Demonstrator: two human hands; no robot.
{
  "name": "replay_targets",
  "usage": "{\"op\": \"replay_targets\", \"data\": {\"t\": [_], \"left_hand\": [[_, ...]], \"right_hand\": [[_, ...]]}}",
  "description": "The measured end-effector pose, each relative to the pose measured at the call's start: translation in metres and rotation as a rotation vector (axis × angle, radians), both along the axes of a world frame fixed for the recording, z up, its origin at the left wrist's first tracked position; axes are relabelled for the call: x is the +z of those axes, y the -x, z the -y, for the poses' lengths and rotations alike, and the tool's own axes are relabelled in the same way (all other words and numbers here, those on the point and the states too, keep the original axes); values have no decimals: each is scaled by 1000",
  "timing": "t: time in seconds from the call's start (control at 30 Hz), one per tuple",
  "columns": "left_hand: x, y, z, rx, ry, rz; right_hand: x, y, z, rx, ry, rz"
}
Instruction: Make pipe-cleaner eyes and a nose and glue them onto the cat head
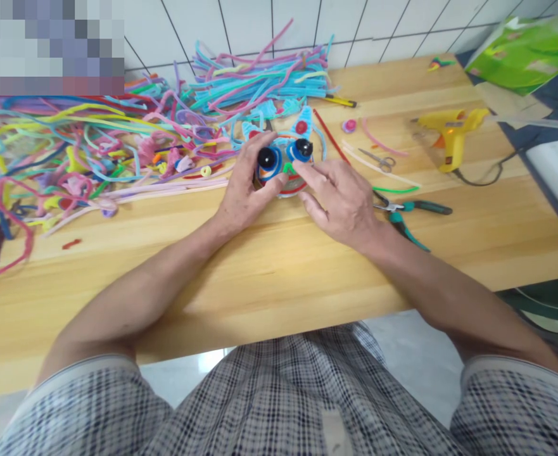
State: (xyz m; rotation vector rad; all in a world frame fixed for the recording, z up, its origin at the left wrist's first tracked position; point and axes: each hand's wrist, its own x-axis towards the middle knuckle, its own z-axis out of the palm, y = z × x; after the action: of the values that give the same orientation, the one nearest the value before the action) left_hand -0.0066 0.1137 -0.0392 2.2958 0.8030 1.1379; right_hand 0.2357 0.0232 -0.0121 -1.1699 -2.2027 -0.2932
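Note:
A pipe-cleaner animal face (292,185) lies on the table between my hands. It has blue pointed ears with red centres, large black eyes ringed in blue and orange, a green nose and a red curved line below it. My left hand (247,183) is closed around its left side, with the thumb on the lower front near the nose. The index finger of my right hand (340,196) is stretched out and touches the face beside the green nose. Its thumb stays apart, near the lower right rim. The underside of the face is hidden.
Loose and twisted pipe cleaners (117,139) cover the left of the table, with a blue and pink bundle (259,79) by the tiled wall. To the right lie pliers (406,208), small scissors (380,161) and a yellow glue gun (451,136) with its cord.

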Motion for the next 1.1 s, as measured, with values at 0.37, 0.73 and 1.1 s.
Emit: {"op": "replay_targets", "data": {"t": [0.37,0.73,1.1], "left_hand": [[-3,-2,-2,-51,-42,14],[-6,-6,-4,-54,-35,40],[-7,-16,-1,-61,-62,82]], "right_hand": [[5,-8,-13,-41,-55,1],[13,-18,-9,20,-51,-78],[25,-4,-30,-134,-53,172]]}}
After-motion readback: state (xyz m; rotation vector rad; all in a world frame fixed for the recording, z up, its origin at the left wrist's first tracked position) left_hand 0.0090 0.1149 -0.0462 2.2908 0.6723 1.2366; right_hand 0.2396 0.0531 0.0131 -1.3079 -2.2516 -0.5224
